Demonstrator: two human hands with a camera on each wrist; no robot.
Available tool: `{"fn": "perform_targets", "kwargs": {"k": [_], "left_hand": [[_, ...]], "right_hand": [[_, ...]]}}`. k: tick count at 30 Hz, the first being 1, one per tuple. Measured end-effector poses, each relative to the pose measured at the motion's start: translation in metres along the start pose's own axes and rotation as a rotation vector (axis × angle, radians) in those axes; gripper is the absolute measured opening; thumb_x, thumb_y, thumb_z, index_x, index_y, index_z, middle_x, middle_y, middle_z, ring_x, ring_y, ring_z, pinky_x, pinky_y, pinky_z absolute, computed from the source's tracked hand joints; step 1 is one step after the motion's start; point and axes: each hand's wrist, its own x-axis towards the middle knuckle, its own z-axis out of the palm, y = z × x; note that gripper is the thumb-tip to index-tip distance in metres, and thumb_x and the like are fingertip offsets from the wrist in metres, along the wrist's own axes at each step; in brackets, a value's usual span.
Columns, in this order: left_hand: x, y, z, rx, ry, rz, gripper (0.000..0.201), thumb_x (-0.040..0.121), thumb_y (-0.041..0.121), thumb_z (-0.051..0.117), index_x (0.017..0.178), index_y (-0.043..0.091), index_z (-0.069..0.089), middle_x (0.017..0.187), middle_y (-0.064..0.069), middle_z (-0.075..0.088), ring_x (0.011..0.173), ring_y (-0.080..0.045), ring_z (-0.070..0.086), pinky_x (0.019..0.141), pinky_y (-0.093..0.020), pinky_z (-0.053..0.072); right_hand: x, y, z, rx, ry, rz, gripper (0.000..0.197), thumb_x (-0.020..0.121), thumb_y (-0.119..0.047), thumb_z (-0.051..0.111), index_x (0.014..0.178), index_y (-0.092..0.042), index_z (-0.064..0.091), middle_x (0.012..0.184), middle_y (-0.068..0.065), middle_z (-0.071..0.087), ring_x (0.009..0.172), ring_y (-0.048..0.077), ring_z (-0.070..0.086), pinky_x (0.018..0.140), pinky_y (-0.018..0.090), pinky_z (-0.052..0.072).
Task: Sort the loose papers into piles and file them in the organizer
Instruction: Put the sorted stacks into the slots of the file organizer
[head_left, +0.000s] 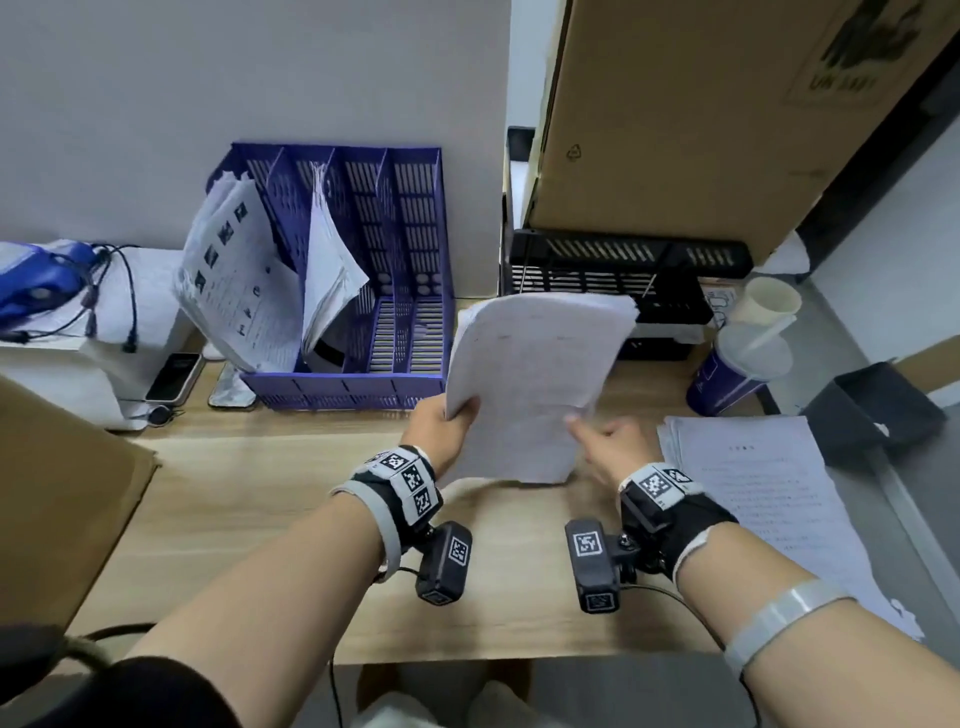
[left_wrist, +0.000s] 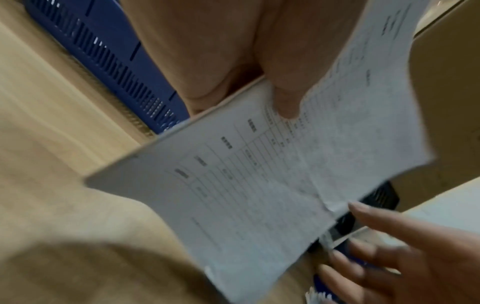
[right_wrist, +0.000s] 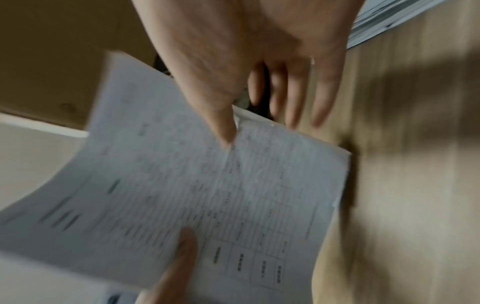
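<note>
My left hand (head_left: 448, 423) grips a thick stack of white printed forms (head_left: 530, 384) by its lower left edge, thumb on the printed face (left_wrist: 284, 102), and holds it tilted above the wooden desk. The stack (left_wrist: 246, 185) sits just right of the purple four-slot organizer (head_left: 363, 291), whose two left slots hold leaning papers (head_left: 244, 280). My right hand (head_left: 605, 441) is beside the stack's right edge with fingers (right_wrist: 293, 92) straight and spread. Its thumb tip meets the sheet edge (right_wrist: 226, 139) without clasping it. A flat pile of text pages (head_left: 753, 499) lies on the desk at the right.
A black mesh tray (head_left: 613, 280) and a tall cardboard box (head_left: 675, 119) stand behind the stack. Two cups (head_left: 737, 364) are at the right rear. A phone (head_left: 174, 376), a white box with cables (head_left: 78, 332) and a cardboard sheet (head_left: 57, 493) are on the left.
</note>
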Motion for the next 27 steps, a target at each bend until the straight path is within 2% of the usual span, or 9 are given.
{"fn": "perform_targets", "kwargs": {"k": [5,9,13,16,18,20,22,24,27], "left_hand": [[-0.008,0.05,-0.021,0.064,-0.031,0.23,0.018,0.093,0.001,0.055,0.09,0.007,0.071,0.083,-0.002,0.071,0.077,-0.015,0.058,0.072,-0.023,0.052],[-0.013,0.08,-0.033,0.066,-0.074,0.339,0.043,0.091,-0.002,0.052,0.13,0.014,0.06,0.122,0.005,0.062,0.106,-0.011,0.059,0.096,-0.026,0.048],[0.003,0.059,-0.075,0.19,-0.116,0.407,0.071,0.081,0.03,0.072,0.146,0.025,0.044,0.142,0.003,0.045,0.135,-0.008,0.04,0.114,-0.029,0.034],[0.017,0.05,-0.103,0.035,-0.205,0.164,0.077,0.082,0.041,0.076,0.149,0.031,0.038,0.146,0.008,0.045,0.134,-0.008,0.044,0.112,-0.031,0.036],[0.033,0.042,-0.118,-0.097,-0.21,0.014,0.07,0.087,0.047,0.067,0.149,0.03,0.038,0.145,0.003,0.05,0.131,-0.013,0.049,0.113,-0.038,0.038],[0.048,0.033,-0.129,-0.073,-0.176,-0.036,0.064,0.093,0.043,0.06,0.15,0.025,0.037,0.146,0.0,0.051,0.132,-0.015,0.05,0.114,-0.04,0.038],[0.063,0.027,-0.139,-0.015,-0.146,-0.012,0.056,0.098,0.03,0.056,0.15,0.022,0.038,0.147,0.006,0.048,0.133,-0.012,0.047,0.111,-0.026,0.037],[0.073,0.025,-0.149,-0.001,-0.111,0.004,0.052,0.099,0.013,0.053,0.148,0.017,0.039,0.138,0.012,0.045,0.126,-0.008,0.045,0.097,-0.013,0.037],[0.087,0.016,-0.165,0.014,-0.031,0.015,0.068,0.095,0.008,0.055,0.154,0.022,0.025,0.142,0.005,0.042,0.131,-0.017,0.044,0.109,-0.027,0.037]], "right_hand": [[-0.046,-0.082,0.028,0.103,-0.457,-0.246,0.097,0.057,-0.061,0.083,0.136,-0.031,0.035,0.122,-0.002,0.06,0.11,0.018,0.063,0.079,0.042,0.061],[-0.07,-0.141,0.045,0.008,-0.35,-0.47,0.04,0.083,-0.054,0.066,0.104,-0.02,0.067,0.101,-0.003,0.068,0.092,0.013,0.064,0.071,0.018,0.05],[-0.058,-0.168,0.053,-0.13,-0.162,-0.427,0.037,0.102,-0.031,0.041,0.124,-0.007,0.059,0.123,0.012,0.061,0.116,0.028,0.058,0.075,0.017,0.036],[-0.052,-0.182,0.058,-0.132,-0.182,-0.441,0.03,0.096,-0.023,0.045,0.118,-0.007,0.059,0.128,0.016,0.062,0.114,0.036,0.06,0.1,0.038,0.047],[-0.052,-0.189,0.064,-0.137,-0.209,-0.442,0.025,0.093,-0.028,0.046,0.105,-0.009,0.058,0.12,0.021,0.065,0.102,0.04,0.065,0.09,0.045,0.055],[-0.053,-0.198,0.071,-0.196,-0.208,-0.418,0.036,0.096,-0.032,0.047,0.107,-0.001,0.061,0.109,0.021,0.067,0.098,0.039,0.067,0.076,0.032,0.056],[-0.057,-0.208,0.079,-0.202,-0.207,-0.41,0.039,0.098,-0.031,0.048,0.116,0.001,0.059,0.103,0.018,0.066,0.094,0.037,0.069,0.063,0.03,0.058],[-0.061,-0.218,0.092,-0.197,-0.223,-0.425,0.035,0.097,-0.027,0.048,0.117,0.001,0.058,0.104,0.018,0.064,0.086,0.04,0.071,0.068,0.046,0.061],[-0.057,-0.233,0.113,-0.278,-0.19,-0.445,0.037,0.096,-0.025,0.046,0.118,0.002,0.057,0.11,0.024,0.063,0.091,0.043,0.069,0.079,0.052,0.057]]}}
